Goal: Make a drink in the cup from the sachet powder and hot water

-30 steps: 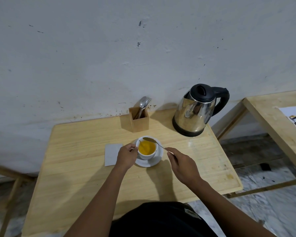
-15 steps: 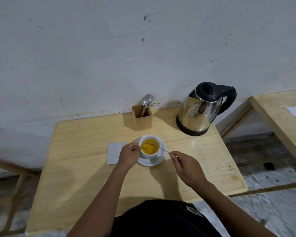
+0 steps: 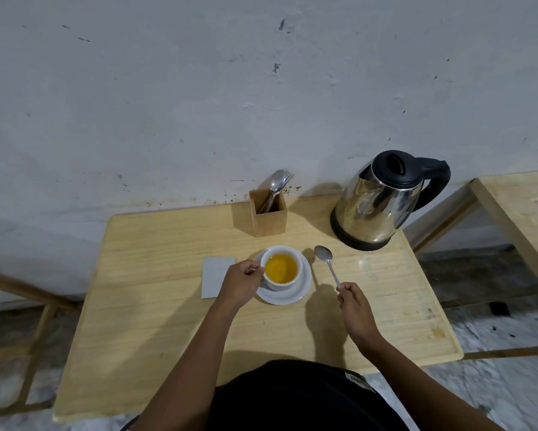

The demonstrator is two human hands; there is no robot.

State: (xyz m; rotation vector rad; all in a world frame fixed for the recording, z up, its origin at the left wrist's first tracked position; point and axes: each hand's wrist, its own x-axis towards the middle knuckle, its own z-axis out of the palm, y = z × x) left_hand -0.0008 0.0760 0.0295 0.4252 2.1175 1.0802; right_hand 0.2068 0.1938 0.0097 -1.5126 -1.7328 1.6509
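A white cup point(image 3: 294, 281) holding yellow-orange liquid stands on a white saucer point(image 3: 301, 290) in the middle of the wooden table point(image 3: 155, 306). My left hand point(image 3: 241, 283) grips the cup's left side, at its handle. My right hand point(image 3: 353, 304) holds a metal spoon point(image 3: 326, 264) by the end of its handle, to the right of the saucer, bowl pointing away from me and clear of the cup. A grey sachet point(image 3: 214, 275) lies flat just left of my left hand. The steel kettle point(image 3: 382, 202) with a black lid stands at the back right.
A small wooden holder point(image 3: 267, 216) with a spoon and fork stands at the back against the wall. A second wooden table point(image 3: 516, 219) lies to the right across a gap. The table's near edge is by my body.
My right hand has lifted the spoon out from over the cup and swung it to the right of the saucer. My left hand stays on the cup.
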